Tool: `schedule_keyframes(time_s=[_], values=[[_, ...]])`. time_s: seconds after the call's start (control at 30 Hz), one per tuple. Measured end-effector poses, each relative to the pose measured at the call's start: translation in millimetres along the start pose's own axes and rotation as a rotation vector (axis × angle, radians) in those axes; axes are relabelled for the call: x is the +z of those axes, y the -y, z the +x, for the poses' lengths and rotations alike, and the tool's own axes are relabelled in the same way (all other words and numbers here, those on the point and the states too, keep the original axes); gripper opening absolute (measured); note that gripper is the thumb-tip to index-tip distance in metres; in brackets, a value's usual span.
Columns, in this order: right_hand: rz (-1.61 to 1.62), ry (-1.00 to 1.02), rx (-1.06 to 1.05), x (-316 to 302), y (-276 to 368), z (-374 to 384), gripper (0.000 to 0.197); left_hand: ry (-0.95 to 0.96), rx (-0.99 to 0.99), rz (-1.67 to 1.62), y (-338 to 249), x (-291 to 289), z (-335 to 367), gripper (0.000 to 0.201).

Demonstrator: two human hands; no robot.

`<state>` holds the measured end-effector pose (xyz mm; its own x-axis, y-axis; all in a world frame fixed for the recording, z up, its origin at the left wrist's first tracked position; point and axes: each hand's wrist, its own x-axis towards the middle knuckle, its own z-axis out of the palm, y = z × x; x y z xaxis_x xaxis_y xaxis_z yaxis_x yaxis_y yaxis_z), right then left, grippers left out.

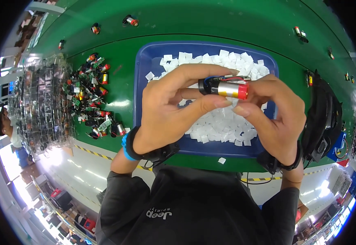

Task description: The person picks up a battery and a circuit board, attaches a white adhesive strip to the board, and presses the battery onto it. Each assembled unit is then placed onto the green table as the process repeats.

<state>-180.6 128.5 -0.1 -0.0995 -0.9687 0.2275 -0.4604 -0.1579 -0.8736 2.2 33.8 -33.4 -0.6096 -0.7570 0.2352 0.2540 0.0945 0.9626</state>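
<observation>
A small cylindrical battery cell [227, 90] with a silver body, a red end, a black cap and thin red and blue wires is held above the tray. My left hand [171, 104] grips it by the black-capped side, thumb in front and fingers behind. At the red end, my right hand [273, 110] is closed in a pinch, its fingertips close against the cell. Something whitish shows by the right thumb tip, too small to name. Below both hands lies a blue tray [206, 150] with many small white square pieces [216, 126], partly hidden by the hands.
Battery assemblies with green boards [90, 92] are heaped left on the green table [120, 77]. Beyond them stand stacked clear plastic trays [43, 106]. A black bag [320, 116] lies right. One white square [222, 161] sits before the tray. A few assemblies [131, 20] lie farther back.
</observation>
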Motion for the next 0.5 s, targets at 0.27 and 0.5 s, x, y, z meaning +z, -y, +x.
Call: schedule_keyframes(time_s=[0.27, 0.5], values=[[0.204, -0.139, -0.034, 15.9, -7.6, -4.9, 0.015, 0.073, 0.231, 0.372, -9.4, -2.9, 0.7, 0.034], [0.334, 0.119, 0.271, -0.6, -6.8, -5.3, 0.011, 0.073, 0.274, 0.521, -11.4, 4.9, 5.7, 0.032]])
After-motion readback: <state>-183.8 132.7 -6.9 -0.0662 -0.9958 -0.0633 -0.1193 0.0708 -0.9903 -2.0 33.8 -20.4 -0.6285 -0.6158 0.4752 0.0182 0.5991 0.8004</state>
